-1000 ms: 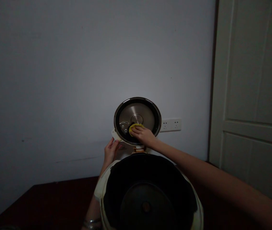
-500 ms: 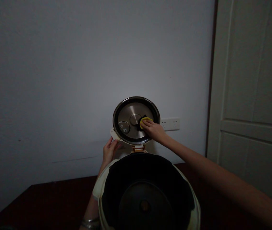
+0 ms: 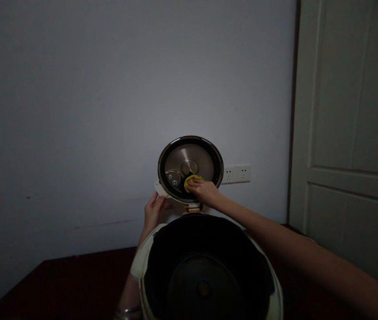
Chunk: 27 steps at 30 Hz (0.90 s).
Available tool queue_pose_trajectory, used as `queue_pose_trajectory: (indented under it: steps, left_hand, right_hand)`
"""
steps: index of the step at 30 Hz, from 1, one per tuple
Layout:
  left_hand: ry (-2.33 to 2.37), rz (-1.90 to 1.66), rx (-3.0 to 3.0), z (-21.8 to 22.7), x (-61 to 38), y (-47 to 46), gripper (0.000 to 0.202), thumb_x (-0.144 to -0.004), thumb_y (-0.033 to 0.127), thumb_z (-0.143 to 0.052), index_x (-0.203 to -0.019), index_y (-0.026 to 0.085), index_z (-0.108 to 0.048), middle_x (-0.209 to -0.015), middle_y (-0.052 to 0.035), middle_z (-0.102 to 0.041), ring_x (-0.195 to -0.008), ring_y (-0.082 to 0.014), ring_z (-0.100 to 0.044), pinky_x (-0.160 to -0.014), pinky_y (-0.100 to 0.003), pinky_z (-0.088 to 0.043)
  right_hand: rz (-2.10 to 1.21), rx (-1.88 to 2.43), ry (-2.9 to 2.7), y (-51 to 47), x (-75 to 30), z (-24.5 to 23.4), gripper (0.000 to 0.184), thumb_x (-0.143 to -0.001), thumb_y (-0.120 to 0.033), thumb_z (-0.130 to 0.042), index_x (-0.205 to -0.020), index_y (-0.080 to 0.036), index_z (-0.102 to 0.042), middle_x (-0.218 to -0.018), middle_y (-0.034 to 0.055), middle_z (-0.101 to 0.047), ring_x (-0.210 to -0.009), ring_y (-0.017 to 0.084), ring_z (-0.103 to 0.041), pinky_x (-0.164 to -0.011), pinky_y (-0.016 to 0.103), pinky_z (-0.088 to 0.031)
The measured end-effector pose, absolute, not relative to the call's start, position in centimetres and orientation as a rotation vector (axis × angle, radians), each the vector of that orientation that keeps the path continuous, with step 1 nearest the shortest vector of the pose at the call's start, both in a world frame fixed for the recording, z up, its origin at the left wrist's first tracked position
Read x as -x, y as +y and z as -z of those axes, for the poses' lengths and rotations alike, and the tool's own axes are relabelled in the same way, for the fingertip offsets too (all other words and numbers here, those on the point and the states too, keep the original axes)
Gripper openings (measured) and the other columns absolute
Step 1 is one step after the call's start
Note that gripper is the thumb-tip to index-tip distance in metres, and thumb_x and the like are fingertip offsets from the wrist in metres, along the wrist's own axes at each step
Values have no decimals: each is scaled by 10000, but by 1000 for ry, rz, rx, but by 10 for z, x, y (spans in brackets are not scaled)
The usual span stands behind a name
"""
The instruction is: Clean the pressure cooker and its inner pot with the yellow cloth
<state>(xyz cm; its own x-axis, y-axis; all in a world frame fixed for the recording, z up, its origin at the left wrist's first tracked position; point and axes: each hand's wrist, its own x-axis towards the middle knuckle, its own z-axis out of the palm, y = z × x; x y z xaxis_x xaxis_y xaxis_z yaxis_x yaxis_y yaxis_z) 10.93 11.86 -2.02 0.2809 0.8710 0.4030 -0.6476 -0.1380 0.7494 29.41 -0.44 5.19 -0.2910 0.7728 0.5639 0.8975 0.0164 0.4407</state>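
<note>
A cream rice cooker (image 3: 269, 284) stands open on a dark table, its black inner cavity facing me. The round lid (image 3: 205, 153) is raised upright behind it, showing a steel inner plate. My right hand (image 3: 204, 192) presses a yellow sponge (image 3: 191, 180) against the lower part of that plate, fingers closed on it. My left hand (image 3: 154, 211) grips the lid's lower left edge from behind, fingers curled round it.
The dark brown table (image 3: 75, 284) runs under the cooker and meets a pale wall (image 3: 92, 111). A white double wall socket (image 3: 237, 174) sits right of the lid. A cream panelled door (image 3: 349, 133) fills the right side.
My right hand swept the sponge from the lid's lower middle up to its right side, then back down to the lower middle. The left hand stayed on the lid's edge.
</note>
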Motion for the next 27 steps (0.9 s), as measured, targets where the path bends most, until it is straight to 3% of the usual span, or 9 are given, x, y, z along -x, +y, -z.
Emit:
queue_pose_trajectory:
  steps: [6, 11, 17, 22, 27]
  left_hand:
    - [304, -1322, -1097, 20, -108, 118, 586, -637, 312, -776, -1179, 159, -615, -1030, -77, -707, -940, -211, -655, -874, -374, -495]
    - [282, -1325, -1067, 19, -108, 117, 584, -621, 304, -789, -1162, 157, -628, -1098, -89, -689, -964, -220, -650, -855, -362, -507]
    - [276, -1325, -1060, 19, -107, 116, 598, -604, 307, -800, -1156, 148, -636, -1087, -98, -695, -974, -236, -651, -861, -380, -511]
    - [285, -1324, -1066, 18, -107, 114, 575, -619, 293, -793, -1155, 150, -639, -1055, -89, -705, -948, -224, -659, -847, -367, -521]
    - [264, -1328, -1064, 18, -107, 115, 563, -618, 290, -795, -1143, 154, -643, -1076, -91, -698, -949, -220, -658, -827, -357, -526]
  right_hand:
    - [1169, 1906, -1823, -15, -315, -72, 391, -925, -159, -352, -1285, -146, -505, -1331, 157, -531, -1180, 271, -498, -774, 374, -544]
    - [1251, 1865, -1665, 3, -317, -116, 439, -923, -138, -306, -1334, -67, -443, -1354, 222, -484, -1201, 321, -449, -831, 435, -518]
    - [1343, 1671, -1790, 33, -285, -144, 416, -924, -136, -342, -1319, -108, -470, -1356, 170, -502, -1199, 292, -455, -891, 399, -491]
    - [1373, 1492, -2066, 43, -267, -119, 371, -928, -169, -420, -1287, -200, -508, -1339, 77, -541, -1209, 209, -480, -940, 324, -469]
    - [1391, 1425, -2168, 39, -272, -103, 384, -918, -146, -446, -1298, -175, -493, -1343, 94, -537, -1205, 211, -500, -930, 343, -479]
